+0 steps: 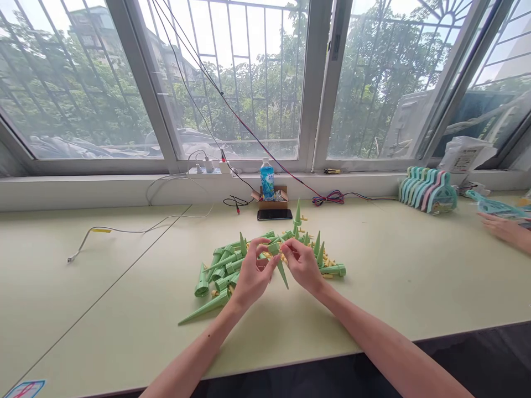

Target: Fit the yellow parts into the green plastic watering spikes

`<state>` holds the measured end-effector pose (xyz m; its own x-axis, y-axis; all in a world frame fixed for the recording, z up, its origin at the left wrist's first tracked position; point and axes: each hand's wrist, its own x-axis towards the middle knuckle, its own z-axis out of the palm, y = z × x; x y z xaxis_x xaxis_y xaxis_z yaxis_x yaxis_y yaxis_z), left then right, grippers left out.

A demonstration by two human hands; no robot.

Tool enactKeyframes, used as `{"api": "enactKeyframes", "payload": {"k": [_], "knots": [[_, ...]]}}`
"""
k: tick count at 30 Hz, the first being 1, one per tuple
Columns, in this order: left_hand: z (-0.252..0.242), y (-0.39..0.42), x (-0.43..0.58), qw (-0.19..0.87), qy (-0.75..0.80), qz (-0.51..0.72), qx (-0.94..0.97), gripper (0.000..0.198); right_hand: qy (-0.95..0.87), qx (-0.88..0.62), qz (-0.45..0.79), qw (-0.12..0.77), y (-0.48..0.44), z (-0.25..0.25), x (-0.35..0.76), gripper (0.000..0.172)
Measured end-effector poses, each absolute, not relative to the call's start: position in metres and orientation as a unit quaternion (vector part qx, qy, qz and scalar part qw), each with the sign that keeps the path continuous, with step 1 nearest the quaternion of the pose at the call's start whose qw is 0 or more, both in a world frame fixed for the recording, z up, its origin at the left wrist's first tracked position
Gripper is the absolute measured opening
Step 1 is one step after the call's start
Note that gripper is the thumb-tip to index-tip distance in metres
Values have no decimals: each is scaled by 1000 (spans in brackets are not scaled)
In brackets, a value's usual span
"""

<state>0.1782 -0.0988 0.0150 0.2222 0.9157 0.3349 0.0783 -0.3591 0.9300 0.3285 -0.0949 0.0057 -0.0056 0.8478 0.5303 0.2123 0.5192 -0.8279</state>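
Note:
My left hand (254, 279) is closed around the wide collar of a green plastic plant-watering spike (282, 274), whose pointed end slants down toward me. The fingertips of my right hand (306, 268) are pinched together against the collar's right side. What they hold, if anything, is hidden. Behind and left of my hands lies a heap of similar green spikes (228, 266), several of them standing point up. Small yellow plastic pieces (328, 262) are scattered among the spikes, mostly on the right. One loose spike (205, 308) lies beside my left wrist, pointing left.
Beyond the heap are a black phone (274, 214) and a small cardboard box (272, 204) with a blue-labelled bottle (267, 179). Cables (332, 197) run along the back. At right, a person's hand (504, 229) touches blue hangers (495, 205) near a hanger stack (429, 190).

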Motion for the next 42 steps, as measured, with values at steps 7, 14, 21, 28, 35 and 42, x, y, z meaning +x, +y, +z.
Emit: {"api": "enactKeyframes", "payload": {"k": [7,14,21,28,35,42], "knots": [[12,-101,179,270,401,486,728,30,-638,-422,292,573,-95,7,329,35],[12,-101,180,241,408,483,736,28,-638,-422,289,575,-95,7,328,35],[16,-101,181,326,416,500,686,34,-640,-412,249,599,-96,5,328,30],[24,-99,183,492,391,514,583,36,-652,-382,233,612,-97,5,328,27],[29,-102,181,561,370,489,556,36,-685,-344,245,593,-98,7,326,27],[26,-100,177,565,360,491,558,36,-686,-333,258,593,-97,5,328,25]]}}
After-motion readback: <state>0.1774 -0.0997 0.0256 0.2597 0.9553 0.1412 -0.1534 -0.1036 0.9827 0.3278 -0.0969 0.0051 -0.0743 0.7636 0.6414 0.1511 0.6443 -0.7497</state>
